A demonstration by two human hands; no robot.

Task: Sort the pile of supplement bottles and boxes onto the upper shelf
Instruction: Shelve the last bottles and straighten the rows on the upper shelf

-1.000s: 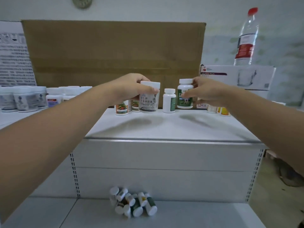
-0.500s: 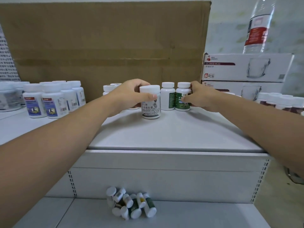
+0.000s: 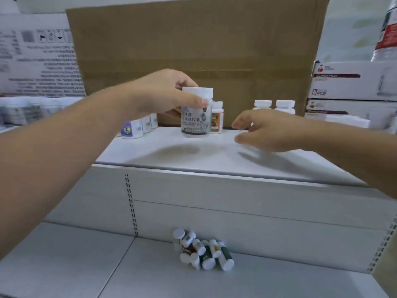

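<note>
My left hand [image 3: 163, 93] grips a white supplement bottle [image 3: 196, 117] with grey printed characters near its cap, holding it just above the upper shelf [image 3: 214, 155]. My right hand [image 3: 264, 130] hovers over the shelf to the right with relaxed fingers and holds nothing. Behind it stand two white-capped bottles [image 3: 272, 104]. A small bottle with an orange label [image 3: 217, 118] stands right behind the held one. A pile of several small bottles [image 3: 202, 252] lies on the lower shelf [image 3: 86, 265].
A big cardboard box [image 3: 193, 50] closes off the back of the upper shelf. Rows of white bottles [image 3: 137, 127] stand at the left. Stacked white glass-mug boxes [image 3: 352, 82] and a water bottle [image 3: 386, 29] are at the right.
My right hand has let go of the green-labelled bottle and drawn back, open. My left hand has lifted its bottle off the shelf and carried it toward the left. The view has swung left.
</note>
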